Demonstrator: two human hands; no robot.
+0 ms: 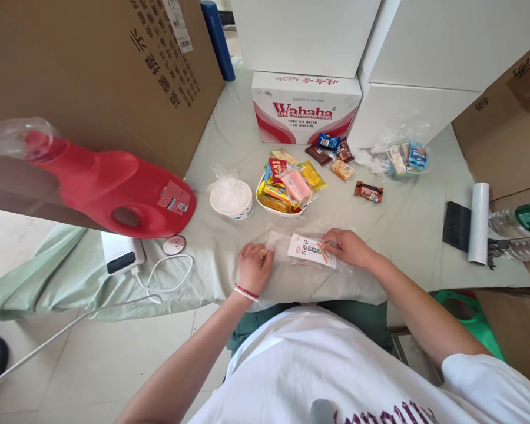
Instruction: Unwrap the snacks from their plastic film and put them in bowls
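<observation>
A clear plastic bag (pixel 282 242) lies flat on the pale green cloth near the front edge of the table (pixel 393 247). Inside or on it is a white snack packet (pixel 310 249) with dark print. My left hand (pixel 254 267) rests with fingers curled at the bag's left end, pinching it. My right hand (pixel 347 246) grips the packet's right end, fingers closed. Just beyond stands a white bowl (pixel 265 206) heaped with several coloured snack packets, and to its left a white paper bowl (pixel 232 199) covered with clear film.
Loose snacks (pixel 368 191) and a clear bag of snacks (pixel 406 158) lie at the back right. A Wahaha carton (pixel 305 108) and white boxes stand behind. A red jug (pixel 110 188) lies at left by a power bank (pixel 120 254) and cable. A white roll (pixel 479 221) sits at right.
</observation>
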